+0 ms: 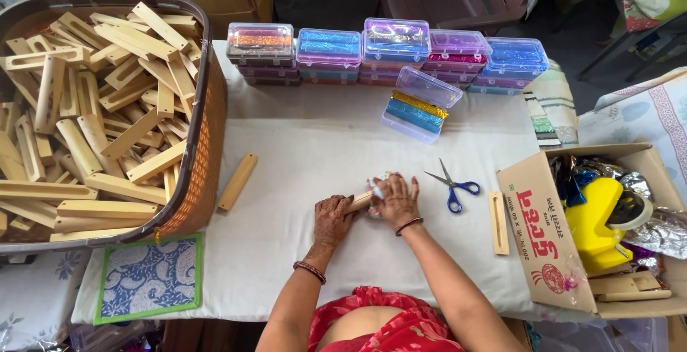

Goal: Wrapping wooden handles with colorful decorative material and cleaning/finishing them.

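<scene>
My left hand [333, 217] grips one end of a pale wooden stick [360, 200] that lies on the white tablecloth [300, 152]. My right hand [396, 199] presses down on the stick's other end, where shiny coloured foil [375, 184] shows under the fingers. Blue-handled scissors [452, 185] lie just right of my right hand. Beyond them a wooden piece with a slot [499, 222] rests on the cloth. Another plain wooden stick [237, 181] lies to the left, near the basket.
A big woven basket [204, 144] full of wooden sticks fills the left side. Clear plastic boxes of coloured foil [386, 55] stand stacked along the far edge, one open box [421, 105] in front. A cardboard box [544, 230] with a yellow tape dispenser sits at the right.
</scene>
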